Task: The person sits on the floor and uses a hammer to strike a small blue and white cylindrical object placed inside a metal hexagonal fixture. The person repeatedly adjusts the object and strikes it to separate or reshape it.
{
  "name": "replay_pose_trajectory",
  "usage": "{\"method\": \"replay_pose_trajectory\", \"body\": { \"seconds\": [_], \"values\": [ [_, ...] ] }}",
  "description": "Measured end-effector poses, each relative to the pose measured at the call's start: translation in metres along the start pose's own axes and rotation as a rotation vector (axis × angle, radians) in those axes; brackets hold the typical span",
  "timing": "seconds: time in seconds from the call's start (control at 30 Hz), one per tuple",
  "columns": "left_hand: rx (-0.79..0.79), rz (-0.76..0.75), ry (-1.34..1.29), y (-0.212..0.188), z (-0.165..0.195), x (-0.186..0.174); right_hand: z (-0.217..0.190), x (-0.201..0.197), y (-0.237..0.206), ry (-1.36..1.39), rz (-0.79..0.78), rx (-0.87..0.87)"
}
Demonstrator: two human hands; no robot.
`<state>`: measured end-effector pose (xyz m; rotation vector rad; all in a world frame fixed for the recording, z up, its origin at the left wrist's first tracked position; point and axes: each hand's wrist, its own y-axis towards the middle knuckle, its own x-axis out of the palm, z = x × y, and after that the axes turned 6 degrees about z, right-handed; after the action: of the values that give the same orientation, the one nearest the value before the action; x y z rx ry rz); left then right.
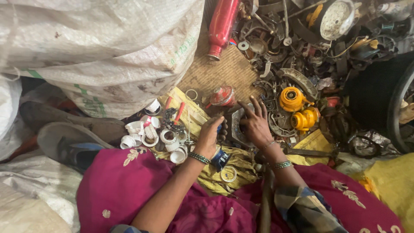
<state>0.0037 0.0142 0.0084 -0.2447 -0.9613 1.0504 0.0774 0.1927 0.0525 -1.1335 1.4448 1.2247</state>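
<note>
My left hand (210, 134) and my right hand (255, 124) both grip a grey metal part (236, 126) held over a yellow cloth (202, 118) in front of my lap. The left hand clasps its left side. The right hand's fingers spread over its top and right side. White plastic rings and caps (148, 133) lie just left of my left hand, with red-handled pliers (177, 113) and a dark chain piece (169, 121) among them. Green bangles sit on both wrists.
A big white woven sack (99, 47) fills the upper left. A red bottle (222, 26) lies at top centre. Scrap metal, two yellow round parts (297, 108) and a tyre (394, 103) crowd the right. A sandal (69, 140) rests at left.
</note>
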Motion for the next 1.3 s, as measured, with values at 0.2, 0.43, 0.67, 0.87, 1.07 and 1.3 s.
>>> {"method": "replay_pose_trajectory", "body": {
  "seconds": [0.2,0.43,0.67,0.87,1.07,1.3],
  "values": [
    [-0.019,-0.006,-0.018,0.001,0.0,0.001,0.018,0.005,-0.011,0.226,0.102,0.207],
    [-0.071,-0.092,-0.153,0.001,-0.003,0.003,0.038,-0.024,-0.021,1.256,0.117,0.779],
    [-0.194,-0.084,-0.274,0.004,-0.007,0.001,0.006,-0.08,-0.017,1.114,-0.037,0.561],
    [-0.257,-0.021,-0.117,0.004,-0.004,0.004,0.016,-0.098,-0.017,0.557,0.095,0.527],
    [0.05,0.038,0.093,-0.032,0.048,0.0,0.031,-0.08,-0.071,0.147,-0.016,0.388],
    [0.51,0.199,0.106,-0.124,0.151,-0.029,0.053,-0.023,-0.109,-0.142,-0.31,0.5]
  ]
}}
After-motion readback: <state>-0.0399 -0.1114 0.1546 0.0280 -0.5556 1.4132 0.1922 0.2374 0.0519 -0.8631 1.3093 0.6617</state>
